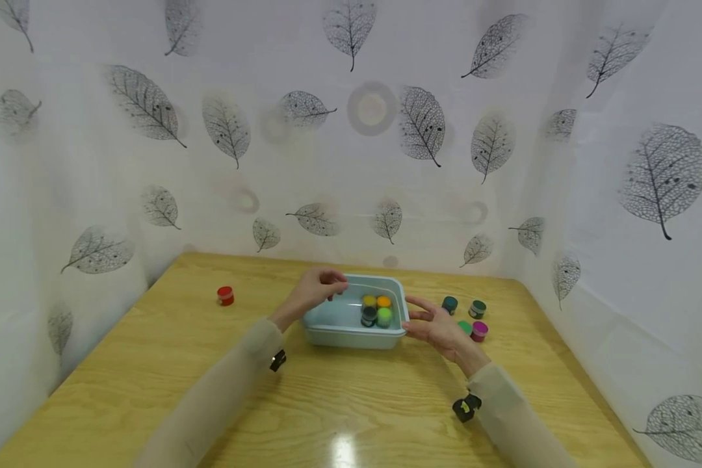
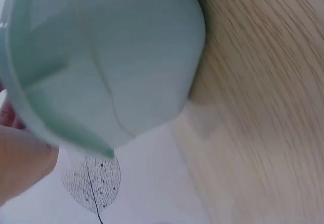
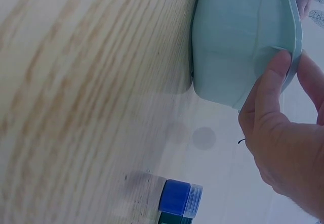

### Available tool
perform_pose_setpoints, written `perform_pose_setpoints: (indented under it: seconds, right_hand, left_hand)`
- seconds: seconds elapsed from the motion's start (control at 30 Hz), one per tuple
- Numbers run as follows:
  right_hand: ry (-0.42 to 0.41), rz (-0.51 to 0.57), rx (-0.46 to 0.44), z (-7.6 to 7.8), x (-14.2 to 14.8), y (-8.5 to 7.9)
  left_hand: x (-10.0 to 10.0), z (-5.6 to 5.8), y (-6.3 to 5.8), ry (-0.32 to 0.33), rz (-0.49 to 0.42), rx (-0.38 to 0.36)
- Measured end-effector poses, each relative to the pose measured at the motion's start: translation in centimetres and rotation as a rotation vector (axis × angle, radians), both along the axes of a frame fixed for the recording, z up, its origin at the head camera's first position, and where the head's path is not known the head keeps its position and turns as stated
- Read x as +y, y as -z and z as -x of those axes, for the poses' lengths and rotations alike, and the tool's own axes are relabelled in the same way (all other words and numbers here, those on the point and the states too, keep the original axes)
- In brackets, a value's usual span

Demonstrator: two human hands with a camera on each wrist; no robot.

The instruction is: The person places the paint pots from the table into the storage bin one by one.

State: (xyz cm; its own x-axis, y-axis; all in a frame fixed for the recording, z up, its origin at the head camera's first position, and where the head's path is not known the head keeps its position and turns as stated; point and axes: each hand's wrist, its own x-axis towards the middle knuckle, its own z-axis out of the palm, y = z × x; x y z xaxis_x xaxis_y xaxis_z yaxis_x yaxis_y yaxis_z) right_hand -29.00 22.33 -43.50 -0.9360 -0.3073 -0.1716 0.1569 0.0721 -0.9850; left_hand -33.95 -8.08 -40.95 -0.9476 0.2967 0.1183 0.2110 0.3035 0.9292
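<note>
Leaf-printed curtain [image 1: 339,162] hangs behind the pale-blue basin [image 1: 351,340], four paint jars [image 1: 384,318] inside; right hand [image 1: 442,333] pinches its right rim [image 3: 297,29], left hand [image 1: 312,291] bends over its left side, grip unclear.

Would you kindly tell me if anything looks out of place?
Only the red jar seems slightly odd: it stands alone left of the tub, while the other jars are inside or to its right. No spill shows.

I wore long, plain cream sleeves [image 1: 216,393] and a small black device [image 1: 277,360] at each wrist, the right one bearing a yellow patch [image 1: 465,407].
</note>
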Motion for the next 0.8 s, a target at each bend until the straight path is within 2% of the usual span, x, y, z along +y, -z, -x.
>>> perform_pose_setpoints:
  seconds: [0.2, 0.37, 0.43, 0.57, 0.67, 0.8]
  right_hand:
    - [-0.003, 0.004, -0.001, -0.1, 0.0, 0.1]
    - [0.002, 0.007, -0.003, -0.2, 0.0, 0.0]
    - [0.005, 0.004, -0.006, -0.2, -0.1, 0.0]
    - [0.001, 0.001, -0.004, -0.1, -0.1, 0.0]
    - [0.000, 0.006, 0.001, -0.1, -0.2, 0.0]
    - [0.001, 0.006, 0.000, -0.1, -0.1, 0.0]
  left_hand:
    - [-1.8, -0.2, 0.0, -0.048, -0.062, -0.031]
    - [-3.2, -0.3, 0.0, -0.090, -0.026, -0.085]
    - [-3.9, -0.3, 0.0, -0.082, -0.030, -0.125]
    - [-5.3, -0.3, -0.3, -0.019, -0.089, -0.204]
    - [-6.3, -0.2, -0.4, 0.027, -0.102, -0.217]
    - [-7.6, -0.4, -0.4, 0.044, -0.107, -0.223]
